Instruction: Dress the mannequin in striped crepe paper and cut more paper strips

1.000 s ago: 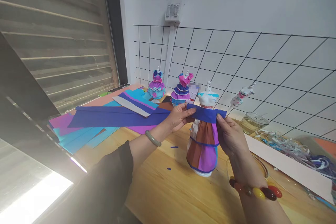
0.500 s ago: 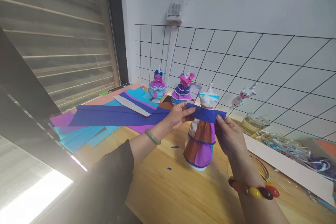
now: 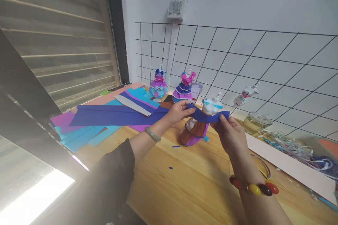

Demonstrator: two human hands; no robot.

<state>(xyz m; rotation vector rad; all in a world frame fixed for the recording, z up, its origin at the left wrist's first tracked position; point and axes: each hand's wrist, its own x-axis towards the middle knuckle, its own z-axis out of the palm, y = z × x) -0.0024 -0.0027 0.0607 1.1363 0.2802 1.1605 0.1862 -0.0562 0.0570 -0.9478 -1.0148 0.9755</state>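
A dark blue crepe paper strip (image 3: 208, 116) is stretched between my hands, sagging in the middle across the front of a small mannequin (image 3: 212, 105). My left hand (image 3: 181, 111) pinches its left end between thumb and fingers. At the other end, my right hand (image 3: 230, 126) grips it the same way. The mannequin leans, its white top tipped right and away. Below the strip hangs its layered skirt (image 3: 194, 133) in brown, purple and white with dark blue trim. The strip hides the mannequin's waist.
Sheets of blue and purple paper (image 3: 116, 116) lie on the wooden table (image 3: 163, 190) at left. Two dressed mannequins (image 3: 158, 84) stand behind. At right are a bare white mannequin (image 3: 245, 95), a tape roll (image 3: 257, 122) and a box of ribbon scraps (image 3: 298, 149). A wire grid (image 3: 239, 58) covers the wall.
The mannequin has tilted, its skirt swinging left and up while its top moved right and down. The blue strip now bows downward in the middle; both hands still hold it.
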